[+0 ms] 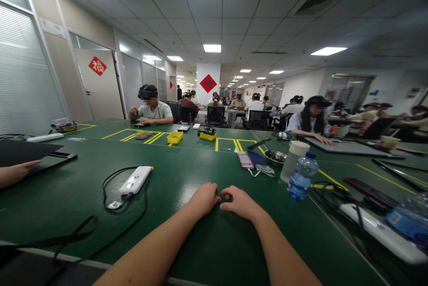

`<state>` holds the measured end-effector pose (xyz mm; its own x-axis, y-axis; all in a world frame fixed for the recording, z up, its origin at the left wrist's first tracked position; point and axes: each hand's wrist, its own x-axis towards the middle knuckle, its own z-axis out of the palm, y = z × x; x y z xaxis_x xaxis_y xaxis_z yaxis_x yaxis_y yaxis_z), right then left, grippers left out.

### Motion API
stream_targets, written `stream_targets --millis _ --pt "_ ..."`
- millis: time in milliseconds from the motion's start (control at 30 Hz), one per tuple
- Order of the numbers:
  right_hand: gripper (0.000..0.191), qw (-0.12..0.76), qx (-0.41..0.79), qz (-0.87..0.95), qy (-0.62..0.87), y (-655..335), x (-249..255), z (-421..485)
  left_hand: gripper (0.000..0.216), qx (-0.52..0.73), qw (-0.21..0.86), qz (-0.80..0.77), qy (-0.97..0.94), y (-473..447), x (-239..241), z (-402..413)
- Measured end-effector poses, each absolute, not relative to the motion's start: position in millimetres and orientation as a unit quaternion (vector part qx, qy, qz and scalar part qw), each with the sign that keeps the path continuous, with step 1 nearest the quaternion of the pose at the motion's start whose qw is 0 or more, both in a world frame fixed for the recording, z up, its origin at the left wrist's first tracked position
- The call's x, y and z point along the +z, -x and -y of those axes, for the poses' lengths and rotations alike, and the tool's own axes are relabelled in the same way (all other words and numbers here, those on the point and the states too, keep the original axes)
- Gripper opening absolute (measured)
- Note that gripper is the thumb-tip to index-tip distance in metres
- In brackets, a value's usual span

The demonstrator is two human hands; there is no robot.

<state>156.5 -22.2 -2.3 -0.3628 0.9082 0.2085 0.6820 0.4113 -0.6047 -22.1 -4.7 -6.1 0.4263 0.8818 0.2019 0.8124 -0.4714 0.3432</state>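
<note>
Both of my hands are over the green tabletop (180, 165), fingertips close together with a small gap between them. My left hand (204, 198) has loosely bent fingers, partly turned from view, and nothing shows in its grasp. Curved but apart, the thumb and fingers of my right hand (241, 202) hold nothing. To the left of my hands lies a white power bank (136, 180) with a black cable (146, 199). A blue-capped water bottle (302, 177) and a pale cup (294, 159) stand to the right.
Ahead are two yellow trays (174, 138), a metal bowl (276, 157) and a blurred phone-like item (245, 160). Another person's hand (20, 172) touches a dark panel at far left. Co-workers sit across the table. Cables and another white power bank (377, 230) lie at right.
</note>
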Motion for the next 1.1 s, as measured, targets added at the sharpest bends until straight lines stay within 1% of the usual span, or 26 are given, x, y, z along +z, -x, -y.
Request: stream_targets --millis 100,233,333,433,500,533,633,733,800,867,1000,1100 --pt "0.033 0.258 0.193 0.805 0.498 -151.2 -4.2 20.2 0.019 0.197 0.128 -0.475 -0.848 15.1 -7.3 5.3" --pt "0.024 0.249 0.177 0.808 0.504 -150.7 -7.6 15.6 0.026 0.223 0.179 -0.416 -0.863 12.0 -3.5 10.5" --pt "0.016 0.251 0.176 0.806 0.506 -153.3 -7.7 14.7 0.026 0.209 0.173 -0.406 -0.873 14.5 -2.1 12.6" --pt "0.016 0.28 0.176 0.794 0.51 -155.3 -6.2 15.1 0.025 0.21 0.135 -0.437 -0.864 16.2 -4.3 11.2" --pt "0.019 0.317 0.211 0.768 0.515 -155.8 -4.7 15.0 0.024 0.239 0.128 -0.451 -0.85 16.5 -6.3 8.7" --pt "0.021 0.337 0.242 0.751 0.514 -155.8 -3.9 14.8 0.024 0.259 0.141 -0.45 -0.843 16.6 -6.9 7.2" --pt "0.024 0.397 0.343 0.698 0.488 -154.0 -2.0 13.1 0.02 0.304 0.242 -0.439 -0.81 16.3 -7.0 3.1" --pt "0.025 0.448 0.387 0.661 0.46 -150.7 -2.2 10.3 0.017 0.343 0.377 -0.419 -0.752 14.8 -6.1 0.8" --pt "0.025 0.467 0.407 0.643 0.45 -148.5 -3.6 8.8 0.018 0.376 0.444 -0.395 -0.711 13.3 -5.7 0.3" --pt "0.024 0.478 0.425 0.629 0.442 -146.7 -5.1 8.7 0.018 0.401 0.483 -0.383 -0.678 12.0 -5.6 0.2" --pt "0.018 0.493 0.441 0.62 0.423 -145.0 -4.7 13.1 0.016 0.438 0.519 -0.364 -0.637 11.9 -6.0 0.1" --pt "0.02 0.494 0.446 0.615 0.422 -144.5 -1.5 16.8 0.021 0.451 0.536 -0.355 -0.619 12.4 -5.2 0.1"
